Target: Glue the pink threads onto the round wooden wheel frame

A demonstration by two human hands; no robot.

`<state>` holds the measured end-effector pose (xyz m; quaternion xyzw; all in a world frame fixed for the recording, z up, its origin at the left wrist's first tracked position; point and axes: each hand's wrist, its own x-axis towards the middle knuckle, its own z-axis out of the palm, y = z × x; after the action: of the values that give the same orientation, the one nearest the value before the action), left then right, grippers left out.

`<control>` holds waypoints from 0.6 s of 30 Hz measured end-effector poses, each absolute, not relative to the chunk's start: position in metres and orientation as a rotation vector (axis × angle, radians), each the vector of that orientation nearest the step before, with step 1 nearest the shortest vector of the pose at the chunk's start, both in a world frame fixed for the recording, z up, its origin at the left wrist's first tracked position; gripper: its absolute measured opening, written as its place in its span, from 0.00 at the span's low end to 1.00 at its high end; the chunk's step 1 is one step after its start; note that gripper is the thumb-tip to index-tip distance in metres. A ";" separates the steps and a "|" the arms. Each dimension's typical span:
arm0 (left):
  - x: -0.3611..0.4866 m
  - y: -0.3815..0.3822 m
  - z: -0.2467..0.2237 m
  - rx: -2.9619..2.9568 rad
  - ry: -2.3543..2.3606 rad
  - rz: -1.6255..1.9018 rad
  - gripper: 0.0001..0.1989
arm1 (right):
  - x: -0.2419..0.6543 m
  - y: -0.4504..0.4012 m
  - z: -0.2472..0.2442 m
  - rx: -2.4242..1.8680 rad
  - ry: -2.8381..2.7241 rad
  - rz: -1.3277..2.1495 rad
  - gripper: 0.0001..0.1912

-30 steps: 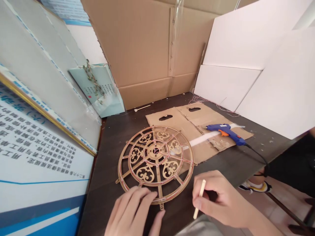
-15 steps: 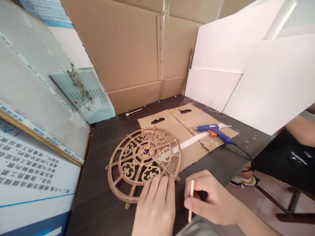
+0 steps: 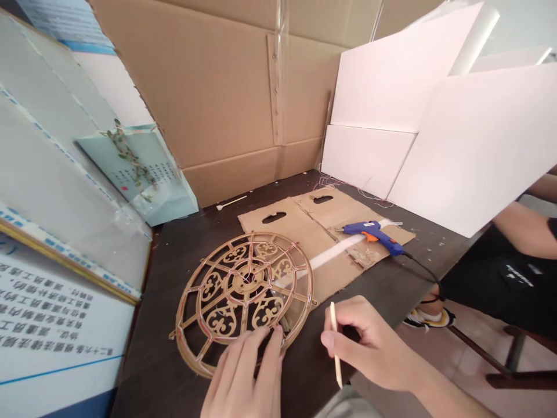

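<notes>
A round, gold-coloured openwork frame (image 3: 203, 310) with scrolled panels and reddish lines along its ribs lies on the dark table. Over its near edge rests my left hand (image 3: 250, 371), palm down, fingers spread a little and touching the rim. My right hand (image 3: 365, 345) is off to the right of the frame, pinching a thin pale wooden stick (image 3: 336, 354) that stands nearly upright between thumb and fingers. A blue glue gun (image 3: 376, 235) with an orange trigger lies beyond, on a flat cardboard sheet (image 3: 335, 278).
Tall cardboard (image 3: 217, 87) stands behind the table (image 3: 152, 348), with white boards (image 3: 478, 145) at the right. Another stick (image 3: 232, 202) and loose thread (image 3: 324, 179) lie at the back. A light-blue card (image 3: 143, 174) leans left. A person's arm (image 3: 522, 232) shows at far right.
The round frame has turned and shifted slightly left, and my left hand has moved left along its near edge with the fingers more spread. My right hand still holds the stick.
</notes>
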<state>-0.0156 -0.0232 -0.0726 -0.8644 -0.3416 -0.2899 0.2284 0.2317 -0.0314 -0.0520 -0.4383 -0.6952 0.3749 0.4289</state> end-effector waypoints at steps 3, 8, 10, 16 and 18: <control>-0.009 -0.020 -0.070 -2.372 -0.939 -0.790 0.18 | 0.232 -0.031 -0.053 -1.067 -1.732 0.946 0.33; 0.004 -0.013 -0.076 -2.370 -0.895 -0.737 0.18 | 0.235 -0.032 -0.050 -1.120 -1.734 0.988 0.34; 0.008 -0.012 -0.080 -2.380 -0.908 -0.732 0.18 | 0.240 -0.029 -0.048 -1.222 -1.742 0.980 0.33; 0.021 -0.014 -0.078 -2.294 -1.010 -0.907 0.13 | 0.271 -0.001 -0.052 -1.632 -1.729 0.746 0.29; 0.025 -0.014 -0.077 -2.292 -1.058 -0.858 0.17 | 0.282 0.011 -0.055 -1.708 -1.740 0.500 0.28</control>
<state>0.0246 -0.0142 -0.0775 -0.8355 -0.3857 -0.3127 0.2354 0.2820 0.0114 -0.0550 -0.6499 -0.6623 0.1901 0.3205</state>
